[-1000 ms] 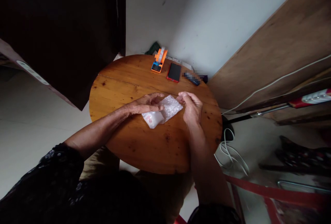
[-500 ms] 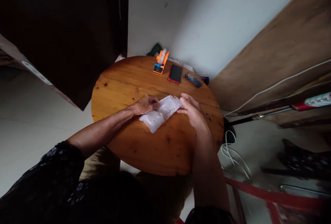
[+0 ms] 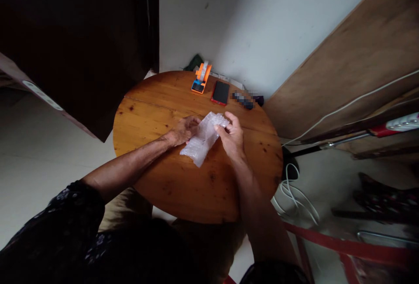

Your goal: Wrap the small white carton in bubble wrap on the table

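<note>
A piece of whitish, see-through bubble wrap (image 3: 203,140) is between my hands over the round wooden table (image 3: 183,188). My left hand (image 3: 183,131) grips its left edge, with the fingertips partly hidden behind the plastic. On the other side, my right hand (image 3: 231,137) pinches the upper right end between thumb and fingers. The wrap slants from lower left to upper right and looks crumpled. Whether anything lies inside it I cannot make out.
Toward the table's far edge stand an orange and blue tape dispenser (image 3: 201,78), a red-edged phone (image 3: 220,92) and a blurred dark object (image 3: 242,99). A white wall rises behind. On the floor at right lie white cables (image 3: 296,192) near a red chair frame (image 3: 340,242).
My right hand has moved left and closed its thumb on the wrap's upper end. The wrap is lifted and turned steeper. My left hand stays at its left edge.
</note>
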